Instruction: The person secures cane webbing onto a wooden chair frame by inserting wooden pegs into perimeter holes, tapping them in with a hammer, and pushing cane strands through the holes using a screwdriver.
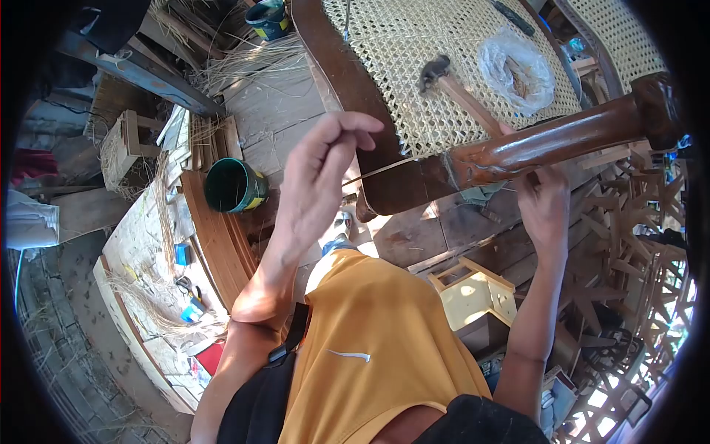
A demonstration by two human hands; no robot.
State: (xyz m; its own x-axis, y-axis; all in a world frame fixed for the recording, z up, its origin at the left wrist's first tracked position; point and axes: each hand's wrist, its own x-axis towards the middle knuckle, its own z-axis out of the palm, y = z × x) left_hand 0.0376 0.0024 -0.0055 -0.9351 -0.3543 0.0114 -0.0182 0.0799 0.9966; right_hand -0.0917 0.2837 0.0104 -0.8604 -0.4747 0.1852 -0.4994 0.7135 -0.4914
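Note:
My right hand (546,203) is below a brown wooden rail, its fingers partly hidden. It grips a hammer (467,101), whose handle passes behind the rail; a fingertip shows beside the handle. The hammer's dark head is over a woven cane panel (414,37) in a dark wooden frame (347,81). My left hand (325,159) is raised near the frame's lower left corner, fingers curled in. A thin cane strand (381,169) crosses that corner and reaches behind my left palm; whether the fingers hold it cannot be seen.
A clear plastic bag (516,72) lies on the cane panel. The polished rail (555,140) crosses at right. Green buckets (235,185) stand on the left, near a workbench (163,296) with loose cane strands. A small wooden stool (473,292) is below, with star-shaped wooden pieces (629,214) at right.

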